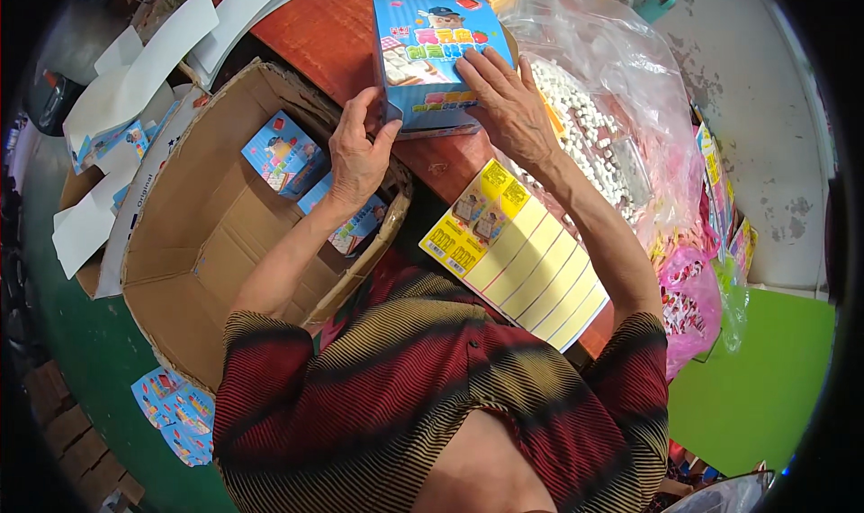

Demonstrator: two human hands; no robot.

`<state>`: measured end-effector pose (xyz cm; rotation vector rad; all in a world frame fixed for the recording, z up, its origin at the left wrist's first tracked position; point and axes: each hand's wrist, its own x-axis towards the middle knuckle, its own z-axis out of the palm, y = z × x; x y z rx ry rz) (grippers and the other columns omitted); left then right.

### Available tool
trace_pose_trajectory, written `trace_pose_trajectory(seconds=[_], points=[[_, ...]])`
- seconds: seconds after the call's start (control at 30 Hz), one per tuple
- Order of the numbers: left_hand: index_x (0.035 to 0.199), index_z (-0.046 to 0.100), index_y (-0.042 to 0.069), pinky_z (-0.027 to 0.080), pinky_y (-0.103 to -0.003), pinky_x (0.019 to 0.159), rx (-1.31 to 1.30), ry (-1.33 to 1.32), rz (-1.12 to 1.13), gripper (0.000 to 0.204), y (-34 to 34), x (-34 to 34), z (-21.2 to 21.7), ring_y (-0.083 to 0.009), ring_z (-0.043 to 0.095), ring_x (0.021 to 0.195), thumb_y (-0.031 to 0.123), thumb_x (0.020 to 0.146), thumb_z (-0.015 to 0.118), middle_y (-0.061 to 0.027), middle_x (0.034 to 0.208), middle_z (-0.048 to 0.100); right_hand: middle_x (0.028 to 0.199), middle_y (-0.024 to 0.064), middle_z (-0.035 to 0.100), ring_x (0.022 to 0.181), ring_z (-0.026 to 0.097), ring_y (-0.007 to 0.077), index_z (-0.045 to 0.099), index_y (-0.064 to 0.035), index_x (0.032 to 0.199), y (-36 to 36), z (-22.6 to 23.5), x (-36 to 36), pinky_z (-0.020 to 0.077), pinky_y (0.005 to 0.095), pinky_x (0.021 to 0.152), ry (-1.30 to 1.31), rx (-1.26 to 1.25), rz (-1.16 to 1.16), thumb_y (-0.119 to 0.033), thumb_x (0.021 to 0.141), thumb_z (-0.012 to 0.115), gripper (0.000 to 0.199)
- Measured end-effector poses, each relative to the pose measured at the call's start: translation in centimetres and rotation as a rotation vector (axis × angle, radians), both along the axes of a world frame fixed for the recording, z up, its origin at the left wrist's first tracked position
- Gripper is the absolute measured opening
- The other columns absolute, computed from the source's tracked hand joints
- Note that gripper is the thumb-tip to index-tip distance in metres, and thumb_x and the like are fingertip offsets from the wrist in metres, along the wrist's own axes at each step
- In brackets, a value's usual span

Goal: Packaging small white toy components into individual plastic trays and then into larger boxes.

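Two hands steady a blue toy box [438, 58] on the red surface [315, 27]: left hand [357, 153] pinching its near-left corner, right hand [506, 99] spread flat on top. Even pressure should keep it square. Close by are the surface's edge, an open cardboard carton [207, 234], and a bag of white pieces [594, 117].

Bare red tabletop [310, 36] left of the blue box [436, 58]; bulging plastic bag [612, 117] crowding its right.
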<state>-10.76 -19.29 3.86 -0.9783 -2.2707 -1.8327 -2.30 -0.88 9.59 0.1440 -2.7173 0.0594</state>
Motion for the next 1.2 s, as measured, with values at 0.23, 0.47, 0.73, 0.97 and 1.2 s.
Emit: trace_pose_trajectory(seconds=[0.23, 0.47, 0.73, 0.97, 1.2], points=[[0.106, 0.042, 0.004, 0.042, -0.03, 0.065, -0.005, 0.02, 0.043, 0.041, -0.1, -0.1, -0.2, -0.0225, 0.051, 0.075, 0.004, 0.068, 0.059, -0.0113, 0.09, 0.049, 0.124, 0.0046, 0.035, 0.116, 0.031, 0.0251, 0.034, -0.0135, 0.121, -1.1, -0.6, 0.2, 0.0217, 0.0492, 0.094, -0.014, 0.066, -0.043, -0.015, 0.068, 0.06, 0.058], [0.106, 0.042, 0.003, 0.041, -0.033, 0.069, 0.058, 0.031, 0.019, 0.042, -0.2, 0.7, 0.2, -0.0279, 0.051, 0.083, 0.004, 0.068, 0.059, -0.0145, 0.093, 0.049, 0.117, 0.0069, 0.042, 0.112, 0.036, 0.0237, 0.043, -0.0133, 0.114, -1.6, 3.5, -0.2, 0.0161, 0.0563, 0.091, -0.078, 0.085, -0.042, -0.027, 0.071, 0.058, 0.047], [0.103, 0.045, 0.0, 0.043, -0.031, 0.069, 0.168, 0.054, 0.09, 0.027, -0.5, -1.3, 1.4, -0.0232, 0.054, 0.08, 0.008, 0.078, 0.05, -0.0131, 0.092, 0.053, 0.101, 0.0111, 0.052, 0.097, 0.048, 0.0234, 0.049, -0.0061, 0.105, 0.4, 3.8, -1.8, 0.0345, 0.0303, 0.086, 0.434, -0.504, -0.05, -0.004, 0.078, 0.048, 0.028], [0.092, 0.053, 0.001, 0.038, -0.035, 0.079, -0.02, 0.589, -0.127, 0.02, 4.9, -2.1, 10.1, -0.0304, 0.047, 0.091, 0.006, 0.072, 0.051, -0.0128, 0.095, 0.052, 0.109, 0.0058, 0.049, 0.099, 0.046, 0.0141, 0.043, -0.003, 0.114, 5.3, -1.0, -1.8, 0.0372, 0.0309, 0.083, 0.006, -1.477, -0.11, -0.022, 0.084, 0.045, 0.036], [0.09, 0.057, 0.012, 0.033, -0.04, 0.087, -0.59, 0.62, -0.459, 0.019, 10.8, -5.2, 8.9, -0.0329, 0.043, 0.1, 0.007, 0.075, 0.047, -0.0138, 0.105, 0.047, 0.108, 0.0073, 0.049, 0.096, 0.048, 0.0139, 0.039, -0.0013, 0.116, 3.7, -2.4, -2.5, 0.041, 0.0289, 0.081, 0.154, -1.802, -0.023, -0.018, 0.084, 0.045, 0.037]])
